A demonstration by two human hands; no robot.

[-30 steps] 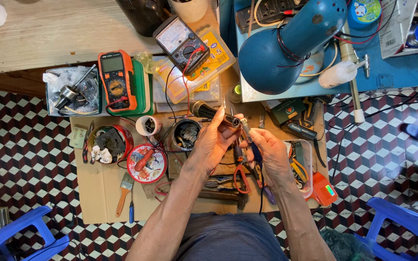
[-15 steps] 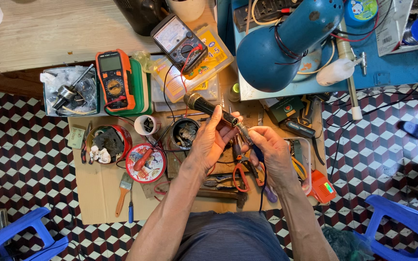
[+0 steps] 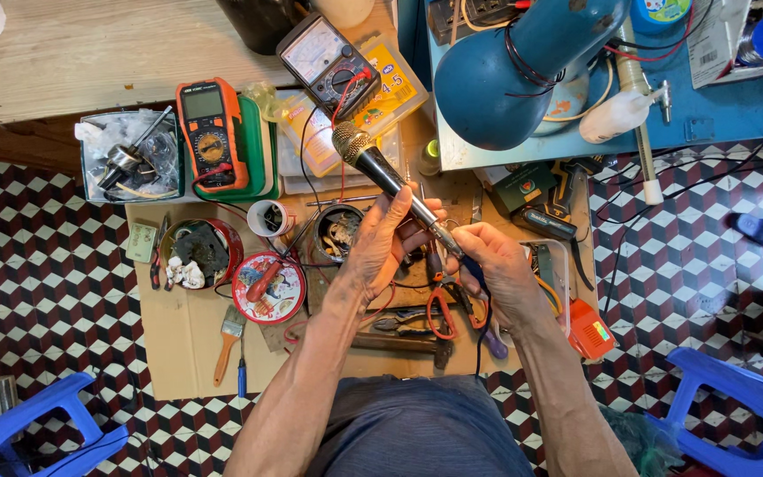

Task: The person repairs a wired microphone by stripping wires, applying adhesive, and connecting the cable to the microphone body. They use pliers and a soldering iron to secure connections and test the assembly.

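Overhead view of a person seated above a cluttered repair spot laid on a sheet of cardboard (image 3: 183, 340) over a checkered tile floor.

The left hand (image 3: 381, 243) is wrapped around the dark handle of a microphone (image 3: 380, 172), grasping it near the lower end. The microphone sits just above the middle of the view, slanting so that its silvery mesh head points toward 11 o'clock. The right hand (image 3: 492, 265) is closed around the microphone's base, at 4 o'clock from the left hand, the two hands touching; whether its fingers also pinch a small tool cannot be told.

At 10 o'clock from the hands stands an orange digital multimeter (image 3: 212, 132), resting on a green case. At 12 o'clock lies an analog meter (image 3: 328, 64) with a white dial. A large blue lamp shade (image 3: 514, 84) hangs at 1 o'clock over a blue tabletop.

At 9 o'clock from the hands sit a round red tin lid (image 3: 267, 287) holding small parts and a dark open can (image 3: 339, 231) just beside the left hand. Red-handled pliers (image 3: 439, 309) lie directly below the hands. A paintbrush (image 3: 230, 340) lies at 8 o'clock. An orange battery pack (image 3: 592, 329) lies at 4 o'clock. Blue plastic stools (image 3: 28, 433) stand at both lower corners.
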